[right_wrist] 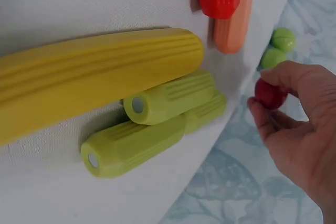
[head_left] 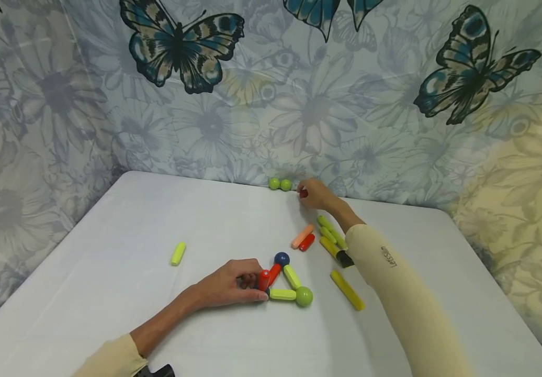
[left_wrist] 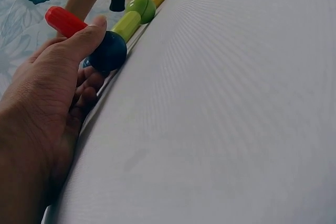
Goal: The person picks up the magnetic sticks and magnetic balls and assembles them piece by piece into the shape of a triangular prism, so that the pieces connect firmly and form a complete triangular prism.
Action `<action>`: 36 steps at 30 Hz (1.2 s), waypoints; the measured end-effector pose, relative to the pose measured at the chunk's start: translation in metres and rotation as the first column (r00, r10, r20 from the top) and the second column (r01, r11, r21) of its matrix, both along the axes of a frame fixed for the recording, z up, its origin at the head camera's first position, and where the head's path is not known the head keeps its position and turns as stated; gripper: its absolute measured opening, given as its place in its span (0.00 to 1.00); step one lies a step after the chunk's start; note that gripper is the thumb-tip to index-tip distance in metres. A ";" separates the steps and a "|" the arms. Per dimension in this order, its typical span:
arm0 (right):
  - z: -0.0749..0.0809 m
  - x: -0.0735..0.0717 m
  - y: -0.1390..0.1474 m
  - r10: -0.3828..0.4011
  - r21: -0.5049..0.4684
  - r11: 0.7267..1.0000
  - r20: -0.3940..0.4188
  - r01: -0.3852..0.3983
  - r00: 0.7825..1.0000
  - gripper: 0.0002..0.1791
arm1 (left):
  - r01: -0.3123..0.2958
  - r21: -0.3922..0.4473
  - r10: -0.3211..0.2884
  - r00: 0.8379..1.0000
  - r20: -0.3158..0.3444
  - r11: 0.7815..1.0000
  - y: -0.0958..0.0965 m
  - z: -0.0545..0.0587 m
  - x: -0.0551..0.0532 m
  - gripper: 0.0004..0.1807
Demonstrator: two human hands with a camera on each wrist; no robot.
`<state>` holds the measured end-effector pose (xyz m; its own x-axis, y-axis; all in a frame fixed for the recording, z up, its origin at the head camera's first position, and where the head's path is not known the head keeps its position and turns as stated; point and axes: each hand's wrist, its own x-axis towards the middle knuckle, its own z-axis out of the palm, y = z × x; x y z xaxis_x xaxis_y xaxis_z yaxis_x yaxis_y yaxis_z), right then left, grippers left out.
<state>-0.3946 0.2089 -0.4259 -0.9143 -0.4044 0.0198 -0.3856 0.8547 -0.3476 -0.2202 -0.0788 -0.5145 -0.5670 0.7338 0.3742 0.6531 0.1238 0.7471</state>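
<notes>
Right hand [head_left: 318,195]: you pinched the red ball [right_wrist: 270,95] at the far edge of the table [head_left: 224,220], beside two green balls [head_left: 286,185].
Left hand [head_left: 233,284]: you gripped the triangle [head_left: 282,295] at its dark blue corner ball [left_wrist: 108,52], a red stick [head_left: 263,280] rising from it.
Triangle: all three sides looked joined; one upright stood.
Loose sticks [head_left: 347,290]: several lay unattached, so your assembly seemed only partly done.
</notes>
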 end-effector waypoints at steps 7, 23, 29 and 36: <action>0.021 0.045 -0.017 0.105 -0.139 0.984 -0.030 -0.109 0.994 0.20 | -0.004 -0.003 0.004 1.000 0.023 1.000 0.000 0.001 0.000 0.09; 0.052 0.185 -0.052 0.613 -0.223 0.781 0.093 -0.583 0.785 0.16 | 0.007 0.057 -0.010 0.998 0.059 0.998 -0.001 -0.001 -0.001 0.12; 0.050 0.186 -0.051 0.607 -0.187 0.792 0.135 -0.581 0.783 0.23 | -0.001 0.054 -0.004 0.996 0.089 0.999 -0.001 -0.002 -0.002 0.16; 0.068 0.176 -0.023 0.484 -0.132 0.872 0.094 -0.471 0.870 0.28 | -0.018 0.026 0.016 0.998 0.063 0.999 0.000 -0.001 -0.001 0.13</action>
